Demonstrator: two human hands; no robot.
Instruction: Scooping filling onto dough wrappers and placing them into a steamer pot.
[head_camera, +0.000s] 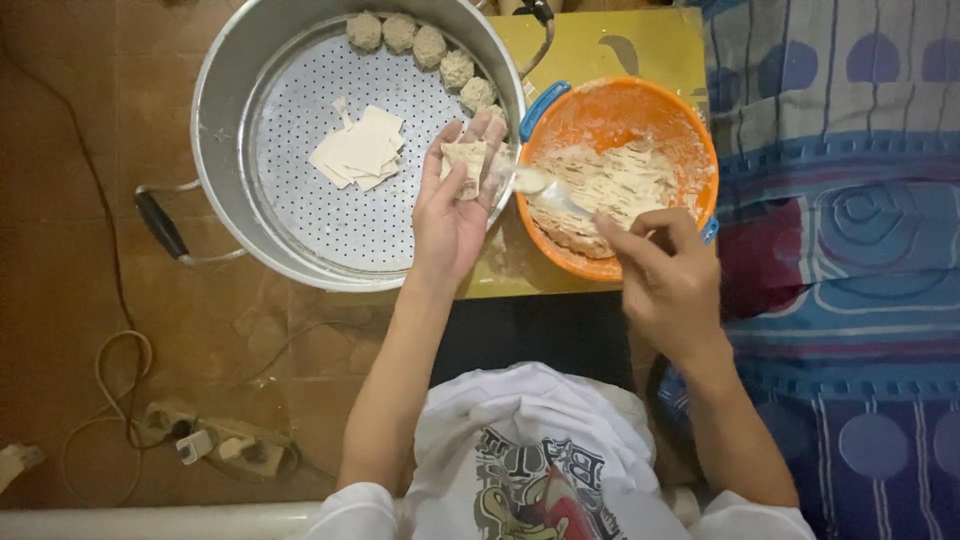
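My left hand (452, 205) is held palm up over the rim of a metal steamer pot (222, 120), with a square dumpling wrapper (465, 160) lying on its fingers. My right hand (665, 275) grips a spoon (545, 187) whose bowl points toward the wrapper and carries some pale filling. An orange bowl (690, 130) with a blue handle holds the pale filling mix (610, 190) just right of my left hand. Inside the steamer, a stack of wrappers (358, 150) lies on the perforated tray (330, 215), and several shaped dumplings (430, 45) line its far rim.
The bowl stands on a low yellow table (610, 45). A power strip with cables (220, 445) lies on the brown floor at lower left. A blue patterned cloth (850, 200) covers the right side. The pot's black handle (160, 225) sticks out left.
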